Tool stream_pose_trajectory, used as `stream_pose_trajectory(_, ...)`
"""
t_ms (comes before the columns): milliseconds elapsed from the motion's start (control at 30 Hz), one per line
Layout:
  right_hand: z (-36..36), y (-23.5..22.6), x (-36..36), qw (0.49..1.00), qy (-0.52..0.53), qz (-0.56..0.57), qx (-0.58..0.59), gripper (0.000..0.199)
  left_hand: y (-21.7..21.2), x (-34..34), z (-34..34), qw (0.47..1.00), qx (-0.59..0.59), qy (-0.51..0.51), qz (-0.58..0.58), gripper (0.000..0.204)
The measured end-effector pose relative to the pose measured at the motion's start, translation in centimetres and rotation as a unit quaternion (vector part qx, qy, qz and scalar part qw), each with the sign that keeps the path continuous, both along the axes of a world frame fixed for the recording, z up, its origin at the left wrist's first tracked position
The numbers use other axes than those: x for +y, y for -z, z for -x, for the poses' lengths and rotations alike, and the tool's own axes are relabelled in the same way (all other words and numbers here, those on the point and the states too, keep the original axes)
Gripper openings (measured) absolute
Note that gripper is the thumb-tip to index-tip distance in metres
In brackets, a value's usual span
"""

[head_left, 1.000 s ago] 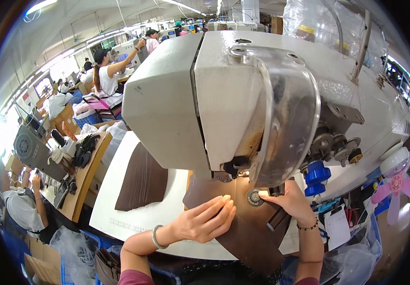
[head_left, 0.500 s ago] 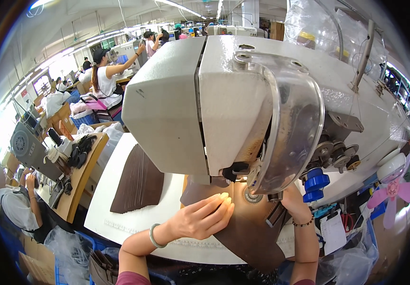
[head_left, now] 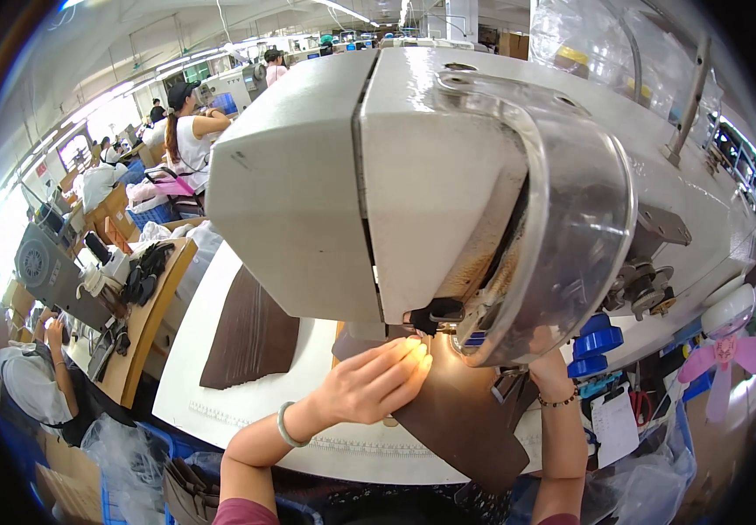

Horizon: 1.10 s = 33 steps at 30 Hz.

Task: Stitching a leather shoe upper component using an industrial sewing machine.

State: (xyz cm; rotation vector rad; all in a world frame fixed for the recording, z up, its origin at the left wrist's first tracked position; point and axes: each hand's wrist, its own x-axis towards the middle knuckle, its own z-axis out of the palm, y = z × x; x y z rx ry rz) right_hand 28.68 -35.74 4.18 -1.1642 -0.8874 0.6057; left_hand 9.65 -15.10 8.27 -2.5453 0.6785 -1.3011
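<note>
A big grey-white sewing machine (head_left: pixel 395 175) with a clear plastic guard (head_left: pixel 570 227) fills the middle of the view. Under its head lies a brown leather piece (head_left: pixel 465 420) on the white table (head_left: pixel 220 385). My left hand (head_left: pixel 369 385) lies flat on the leather, fingertips lit right beside the needle area. My right hand (head_left: pixel 546 359) reaches under the guard on the other side of the leather; its fingers are hidden by the machine. A bracelet sits on each wrist.
A second dark brown piece (head_left: pixel 251 332) lies on the table to the left. A wooden bench (head_left: pixel 146 324) with tools stands further left. Other people sit at machines behind and to the left. A blue spool (head_left: pixel 595 341) and pink fan (head_left: pixel 728 354) are at the right.
The view has dipped closer to the machine head. My left hand has slid forward on the leather toward the needle; my right hand has gone further under the guard.
</note>
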Motion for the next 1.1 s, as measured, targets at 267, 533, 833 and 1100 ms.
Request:
stream_pose_trajectory(267, -0.8, -1.6, -0.9, 0.931, 0.153, 0.136, -0.304, 0.034, 0.6, -0.1, -0.2, 0.999, 0.005, -0.003, 0.049, 0.025)
stream_pose_trajectory(533, 1.1, -3.1, 0.9, 0.991, 0.082, 0.096, -0.052, 0.019, 0.6, 0.4, 0.5, 0.972, 0.077, 0.063, 0.214, 0.056)
stream_pose_trajectory(833, 1.7, -4.0, 0.8, 0.992, 0.046, 0.063, -0.095, 0.020, 2.0, -1.0, 0.6, 0.991, 0.005, 0.058, 0.124, 0.023)
stream_pose_trajectory(1100, 1.7, -4.3, 0.6, 0.992, 0.027, 0.089, -0.085, 0.023, 3.6, -1.0, -0.2, 0.997, -0.042, 0.015, 0.066, 0.027)
